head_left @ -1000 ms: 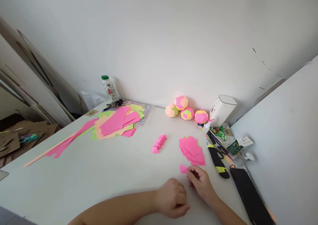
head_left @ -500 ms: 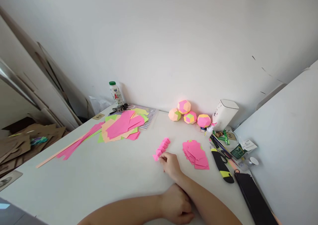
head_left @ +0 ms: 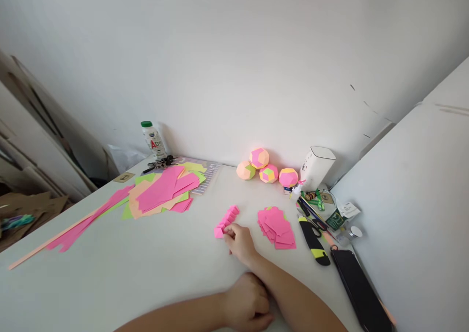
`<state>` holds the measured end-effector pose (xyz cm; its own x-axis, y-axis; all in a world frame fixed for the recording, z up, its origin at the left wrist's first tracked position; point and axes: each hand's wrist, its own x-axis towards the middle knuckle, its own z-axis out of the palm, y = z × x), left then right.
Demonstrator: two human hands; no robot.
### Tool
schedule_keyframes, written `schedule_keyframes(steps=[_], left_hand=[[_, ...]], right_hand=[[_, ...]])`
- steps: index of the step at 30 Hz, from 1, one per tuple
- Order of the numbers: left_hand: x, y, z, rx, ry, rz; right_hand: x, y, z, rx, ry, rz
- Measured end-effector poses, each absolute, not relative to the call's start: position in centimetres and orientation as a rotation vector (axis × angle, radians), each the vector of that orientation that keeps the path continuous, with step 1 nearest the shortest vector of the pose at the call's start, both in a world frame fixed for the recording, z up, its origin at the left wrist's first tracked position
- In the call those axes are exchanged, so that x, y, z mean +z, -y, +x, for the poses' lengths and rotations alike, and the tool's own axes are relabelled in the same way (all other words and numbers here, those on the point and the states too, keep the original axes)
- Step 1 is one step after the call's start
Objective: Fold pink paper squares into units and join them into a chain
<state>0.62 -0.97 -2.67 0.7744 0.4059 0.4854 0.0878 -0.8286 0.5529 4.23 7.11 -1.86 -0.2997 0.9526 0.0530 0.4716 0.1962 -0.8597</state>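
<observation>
A row of small folded pink paper pieces point(head_left: 228, 217) lies nested one against another on the table in front of me. My right hand point(head_left: 241, 244) is at its near end, thumb and fingertips pinched at the edge of the closest piece; the fingertips partly cover it. Below, my left hand point(head_left: 248, 301) rests on the table in a loose fist, its wrist side against my right forearm. Nothing shows in its curled fingers. Right of the row is a loose stack of flat pink paper pieces point(head_left: 277, 228).
Several multicoloured paper balls point(head_left: 259, 158) sit by the wall near a white container point(head_left: 318, 168). A cutter with yellow bands point(head_left: 314, 241) and a black case point(head_left: 361, 285) lie right. Coloured paper sheets point(head_left: 159, 190), strips point(head_left: 91, 219) and a green-capped bottle point(head_left: 154, 141) are left.
My view has turned to the right, so everything sits further left. The nearest folded piece has straightened against the row, with my right fingertips still at it. My left hand stays curled.
</observation>
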Motion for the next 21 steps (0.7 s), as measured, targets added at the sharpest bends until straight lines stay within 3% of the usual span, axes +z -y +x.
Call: schedule_keyframes(steps=[6, 9, 11, 21], left_hand=[[-1.9, 0.8, 0.5, 0.766, -0.454, 2.266], [-1.6, 0.5, 0.3, 0.703, -0.536, 2.110], [-1.3, 0.2, 0.2, 0.642, -0.613, 1.926], [-0.5, -0.9, 0.0, 0.631, -0.768, 1.184]], right_hand=[[0.4, -7.3, 9.5, 0.743, 1.923, -1.312], [0.5, -7.5, 14.0, 0.128, 2.027, -1.491], [-0.4, -7.4, 16.4, -0.032, 2.059, -1.619], [-2.2, -7.1, 17.4, -0.150, 2.205, -1.598]])
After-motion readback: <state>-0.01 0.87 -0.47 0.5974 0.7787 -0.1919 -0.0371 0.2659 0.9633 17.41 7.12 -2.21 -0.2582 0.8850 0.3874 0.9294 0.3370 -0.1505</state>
